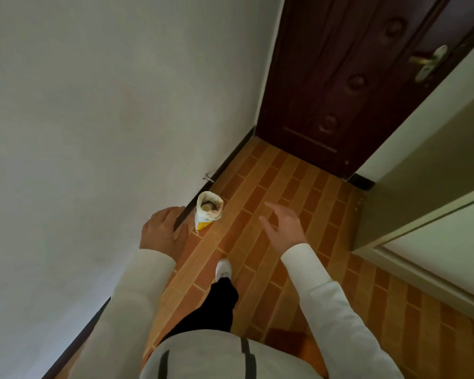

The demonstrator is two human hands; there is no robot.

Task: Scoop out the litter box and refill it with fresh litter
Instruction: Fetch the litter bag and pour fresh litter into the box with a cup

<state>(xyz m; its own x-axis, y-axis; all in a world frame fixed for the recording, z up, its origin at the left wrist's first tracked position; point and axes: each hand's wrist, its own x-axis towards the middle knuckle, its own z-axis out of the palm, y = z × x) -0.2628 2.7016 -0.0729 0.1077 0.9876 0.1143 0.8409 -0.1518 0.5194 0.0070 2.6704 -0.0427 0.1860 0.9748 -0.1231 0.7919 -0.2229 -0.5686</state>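
No legible text, label, brand or number anywhere in view. Only blurred yellow and white colouring on the open bag (207, 210) by the wall, too small to read.

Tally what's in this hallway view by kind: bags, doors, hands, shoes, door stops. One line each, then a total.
Bags: 1, the open bag by the wall
Doors: 2, dark door and pale door
Hands: 2, left hand and right hand, both holding nothing
Shoes: 1, white shoe
Door stops: 1, door stop
Total: 7
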